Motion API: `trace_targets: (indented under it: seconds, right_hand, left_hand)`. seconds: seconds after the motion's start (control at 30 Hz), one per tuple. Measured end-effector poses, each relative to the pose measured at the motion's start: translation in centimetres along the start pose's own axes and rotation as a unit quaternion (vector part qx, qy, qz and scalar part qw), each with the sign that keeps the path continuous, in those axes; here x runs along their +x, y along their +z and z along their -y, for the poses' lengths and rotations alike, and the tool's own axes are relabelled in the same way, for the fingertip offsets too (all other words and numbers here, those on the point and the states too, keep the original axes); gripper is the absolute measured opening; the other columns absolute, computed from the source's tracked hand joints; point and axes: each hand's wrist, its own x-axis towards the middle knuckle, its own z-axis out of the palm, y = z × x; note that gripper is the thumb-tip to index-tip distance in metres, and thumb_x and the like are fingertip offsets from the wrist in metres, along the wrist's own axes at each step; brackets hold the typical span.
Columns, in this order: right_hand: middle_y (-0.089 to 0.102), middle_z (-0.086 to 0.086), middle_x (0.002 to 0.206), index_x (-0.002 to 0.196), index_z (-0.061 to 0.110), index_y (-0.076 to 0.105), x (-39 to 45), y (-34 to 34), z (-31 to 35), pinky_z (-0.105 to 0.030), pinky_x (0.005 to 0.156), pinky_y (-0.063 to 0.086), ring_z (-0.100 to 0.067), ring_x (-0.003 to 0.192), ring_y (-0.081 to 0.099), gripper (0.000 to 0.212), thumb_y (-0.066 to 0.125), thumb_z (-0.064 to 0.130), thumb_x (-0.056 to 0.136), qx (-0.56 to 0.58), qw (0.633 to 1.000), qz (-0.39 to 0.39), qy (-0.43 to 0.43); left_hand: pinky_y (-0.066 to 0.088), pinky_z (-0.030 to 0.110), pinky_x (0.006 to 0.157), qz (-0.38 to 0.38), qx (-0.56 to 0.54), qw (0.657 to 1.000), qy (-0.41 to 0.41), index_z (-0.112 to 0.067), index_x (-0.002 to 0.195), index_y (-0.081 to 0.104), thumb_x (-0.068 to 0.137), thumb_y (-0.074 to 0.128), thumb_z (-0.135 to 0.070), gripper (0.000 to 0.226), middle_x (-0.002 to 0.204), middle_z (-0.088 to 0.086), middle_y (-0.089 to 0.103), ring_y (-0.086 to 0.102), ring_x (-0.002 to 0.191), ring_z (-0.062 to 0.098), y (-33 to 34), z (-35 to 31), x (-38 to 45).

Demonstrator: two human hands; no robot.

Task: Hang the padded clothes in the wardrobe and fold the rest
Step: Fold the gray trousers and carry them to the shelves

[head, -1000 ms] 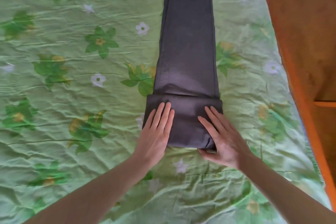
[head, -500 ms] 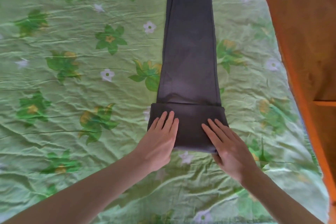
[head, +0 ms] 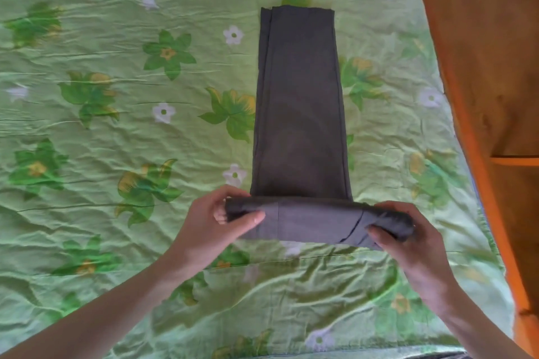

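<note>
Green floral bedspread (head: 116, 213) covers the bed, and at its 5 o'clock part both hands grip the rolled near end of the dark grey garment (head: 300, 114). Left hand (head: 215, 227) pinches the roll's 9 o'clock end, right hand (head: 408, 242) its 3 o'clock end; the flat remainder stretches toward 12 o'clock, with an orange wooden wardrobe (head: 481, 67) at 3 o'clock.

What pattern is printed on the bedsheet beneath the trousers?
Green and white flowers on the light green cotton bedsheet, clearest in the head view.
</note>
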Motion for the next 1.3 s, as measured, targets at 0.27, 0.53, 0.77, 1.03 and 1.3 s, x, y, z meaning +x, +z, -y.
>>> trace_targets:
  seconds: [0.27,0.53,0.77,1.03,1.3]
  right_hand:
    - [0.061,0.023,0.081,0.106,0.015,0.054,4.5,4.6,-0.8,-0.021,0.070,0.044,0.001,0.076,0.057,0.027,0.050,0.042,0.106,-0.043,0.992,-0.121,0.011]
    - [0.070,-0.002,0.103,0.125,0.015,0.066,8.6,5.3,-2.9,-0.037,0.080,0.051,-0.025,0.099,0.065,0.038,0.043,0.041,0.107,-0.211,0.956,-0.201,-0.022]
    - [0.036,-0.010,0.165,0.157,0.010,0.043,6.9,6.8,-3.9,-0.051,0.125,0.025,-0.029,0.157,0.025,0.053,0.041,0.035,0.110,-0.439,0.851,-0.022,-0.287]
    - [0.005,-0.006,0.174,0.166,0.022,0.018,7.4,7.4,-6.0,-0.051,0.129,0.015,-0.028,0.161,-0.002,0.072,0.034,0.059,0.106,-0.529,0.817,0.058,-0.222]
    - [0.001,-0.016,0.173,0.166,0.021,0.016,7.1,4.8,-4.3,-0.059,0.127,0.011,-0.034,0.160,-0.005,0.108,0.055,0.080,0.084,-0.592,0.749,0.139,-0.263]
  left_hand:
    - [0.046,0.018,0.072,-0.090,-0.118,0.988,-0.034,-0.011,0.095,0.064,0.097,0.068,-0.037,0.026,0.081,-0.013,0.067,0.061,0.079,0.004,3.1,2.7,4.0]
    - [0.043,0.011,0.074,-0.183,0.094,0.977,-0.048,-0.015,0.127,0.057,0.104,0.062,-0.034,0.030,0.110,-0.005,0.063,0.063,0.096,0.013,4.0,4.6,7.5]
    - [0.026,0.046,0.127,-0.053,0.450,0.850,0.270,-0.007,0.157,0.042,0.111,0.041,-0.031,0.051,0.161,0.013,0.043,0.036,0.152,0.029,5.7,4.2,7.3]
    - [0.011,0.050,0.130,0.089,0.553,0.791,0.248,-0.013,0.167,0.019,0.097,0.043,-0.072,0.094,0.174,0.015,0.010,0.006,0.162,0.031,6.0,6.1,8.8]
    - [0.015,0.060,0.128,0.102,0.626,0.735,0.238,0.000,0.165,0.012,0.075,0.083,-0.031,0.118,0.171,0.028,0.003,0.008,0.159,0.045,5.0,6.0,7.2]
